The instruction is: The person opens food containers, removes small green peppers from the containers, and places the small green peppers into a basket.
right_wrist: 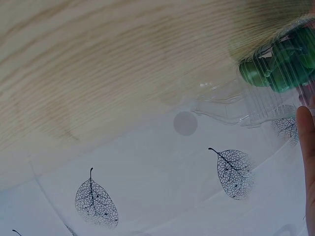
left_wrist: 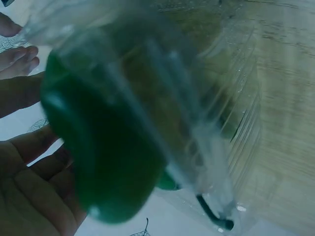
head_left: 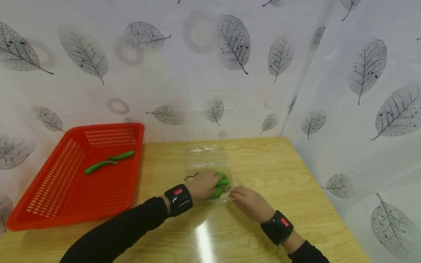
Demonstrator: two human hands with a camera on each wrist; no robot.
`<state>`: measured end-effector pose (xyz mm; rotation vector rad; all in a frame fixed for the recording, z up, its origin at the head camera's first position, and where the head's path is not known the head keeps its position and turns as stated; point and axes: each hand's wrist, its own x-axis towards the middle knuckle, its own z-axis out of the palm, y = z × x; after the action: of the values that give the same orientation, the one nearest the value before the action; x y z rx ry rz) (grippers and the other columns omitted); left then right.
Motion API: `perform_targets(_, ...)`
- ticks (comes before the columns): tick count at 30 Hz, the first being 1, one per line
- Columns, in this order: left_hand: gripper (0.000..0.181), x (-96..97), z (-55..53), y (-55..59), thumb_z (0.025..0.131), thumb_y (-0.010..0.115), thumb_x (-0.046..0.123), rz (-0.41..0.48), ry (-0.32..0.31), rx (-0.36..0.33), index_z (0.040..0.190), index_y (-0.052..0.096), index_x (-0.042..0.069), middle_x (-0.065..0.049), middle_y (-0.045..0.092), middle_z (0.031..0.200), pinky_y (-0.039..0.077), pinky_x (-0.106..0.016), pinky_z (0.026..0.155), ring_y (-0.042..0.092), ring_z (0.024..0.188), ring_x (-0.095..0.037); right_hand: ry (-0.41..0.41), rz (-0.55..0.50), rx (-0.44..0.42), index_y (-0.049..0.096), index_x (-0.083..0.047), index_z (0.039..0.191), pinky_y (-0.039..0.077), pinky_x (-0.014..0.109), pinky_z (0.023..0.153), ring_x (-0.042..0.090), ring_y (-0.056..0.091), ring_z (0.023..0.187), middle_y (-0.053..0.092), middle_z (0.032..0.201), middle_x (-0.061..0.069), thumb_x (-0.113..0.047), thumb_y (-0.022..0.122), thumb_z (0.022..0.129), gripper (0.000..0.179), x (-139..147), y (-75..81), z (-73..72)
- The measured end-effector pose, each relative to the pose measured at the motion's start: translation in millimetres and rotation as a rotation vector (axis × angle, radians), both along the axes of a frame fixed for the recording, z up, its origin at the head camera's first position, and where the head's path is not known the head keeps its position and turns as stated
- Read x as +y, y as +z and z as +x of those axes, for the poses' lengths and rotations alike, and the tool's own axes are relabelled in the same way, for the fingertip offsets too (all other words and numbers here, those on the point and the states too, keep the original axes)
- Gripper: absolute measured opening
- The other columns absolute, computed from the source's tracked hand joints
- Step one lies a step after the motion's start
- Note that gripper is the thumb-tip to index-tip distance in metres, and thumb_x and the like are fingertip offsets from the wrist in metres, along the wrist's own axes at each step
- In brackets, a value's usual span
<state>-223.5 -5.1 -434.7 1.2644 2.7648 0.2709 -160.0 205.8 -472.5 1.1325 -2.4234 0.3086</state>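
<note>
A clear plastic clamshell box [head_left: 206,157] lies open on the table, its lid tipped back toward the wall. Several green peppers [head_left: 223,179] are inside it. My left hand [head_left: 204,185] reaches over the near half of the box, fingers curled down among the peppers. Up close in the left wrist view, a thick green pepper [left_wrist: 103,147] lies against the fingers of that hand, partly behind clear plastic. At the box's near right corner, my right hand [head_left: 250,202] pinches the plastic wall. Its thumb [right_wrist: 305,123] shows beside the box in the right wrist view.
To the left stands a red plastic basket [head_left: 139,164] with slotted walls, holding two long green peppers [head_left: 98,166]. The wooden table [head_left: 269,164] ends at a leaf-patterned sheet [head_left: 197,84] behind and on the right.
</note>
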Motion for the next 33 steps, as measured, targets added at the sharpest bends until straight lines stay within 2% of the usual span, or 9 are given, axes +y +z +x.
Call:
perform_targets(6,0.028,2.6,1.9,-5.7,0.085,0.065,0.018,-0.028,0.028,0.011,0.111,0.063,0.010,0.000,0.063,0.098,0.049,-0.023,0.067,0.057,0.081,-0.010,0.010,-0.002,0.004,0.067,-0.009,0.094,0.051,0.015,0.079,0.010,0.064,0.088,0.063,0.095,0.000,-0.003,0.081,0.065,0.033,0,-2.0,0.8)
perform_targets(11,0.024,6.3,3.3,-9.2,0.087,0.062,0.016,-0.039,0.042,0.050,0.109,0.064,0.009,-0.003,0.064,0.102,0.051,-0.026,0.075,0.060,0.090,-0.015,0.011,-0.012,-0.003,0.067,-0.009,0.093,0.051,0.015,0.079,0.010,0.063,0.088,0.063,0.094,-0.001,-0.003,0.082,0.065,0.032,0,-2.8,1.1)
perform_targets(15,0.024,8.9,2.4,-13.6,0.090,0.058,0.012,-0.082,0.031,0.103,0.113,0.064,0.008,-0.005,0.063,0.106,0.052,-0.028,0.079,0.060,0.095,-0.017,0.013,-0.017,-0.008,0.067,-0.009,0.093,0.051,0.016,0.079,0.010,0.063,0.088,0.063,0.094,-0.001,-0.003,0.081,0.065,0.032,0,-2.5,0.5)
perform_targets(18,0.026,9.4,0.3,-18.6,0.088,0.061,0.011,-0.116,0.007,0.159,0.114,0.064,0.008,-0.005,0.062,0.106,0.051,-0.027,0.080,0.059,0.096,-0.017,0.013,-0.016,-0.006,0.066,-0.009,0.094,0.051,0.016,0.079,0.010,0.063,0.088,0.063,0.094,-0.001,-0.004,0.081,0.066,0.032,0,-2.7,-0.5)
perform_targets(26,0.019,7.3,1.4,-23.1,0.085,0.065,0.011,-0.121,-0.029,0.221,0.104,0.067,0.008,-0.003,0.063,0.103,0.050,-0.026,0.084,0.059,0.095,-0.015,0.001,-0.010,-0.003,0.067,-0.009,0.095,0.052,0.017,0.079,0.010,0.064,0.090,0.064,0.095,-0.001,-0.004,0.082,0.065,0.033,0,-3.0,-0.7)
perform_targets(29,0.016,7.5,1.2,-23.8,0.085,0.066,0.013,-0.102,-0.043,0.221,0.100,0.066,0.010,0.000,0.064,0.098,0.050,-0.025,0.080,0.060,0.091,-0.013,0.002,-0.010,0.004,0.067,-0.009,0.094,0.052,0.017,0.079,0.010,0.064,0.089,0.064,0.095,-0.001,-0.004,0.082,0.065,0.033,0,-3.0,-1.0)
perform_targets(33,0.015,8.4,0.9,-24.3,0.087,0.065,0.015,-0.091,-0.054,0.179,0.102,0.064,0.011,0.001,0.064,0.097,0.051,-0.023,0.073,0.061,0.087,-0.011,-0.006,-0.004,0.014,0.067,-0.010,0.093,0.052,0.017,0.079,0.010,0.064,0.089,0.064,0.094,-0.002,-0.005,0.082,0.065,0.033,0,-3.2,-1.1)
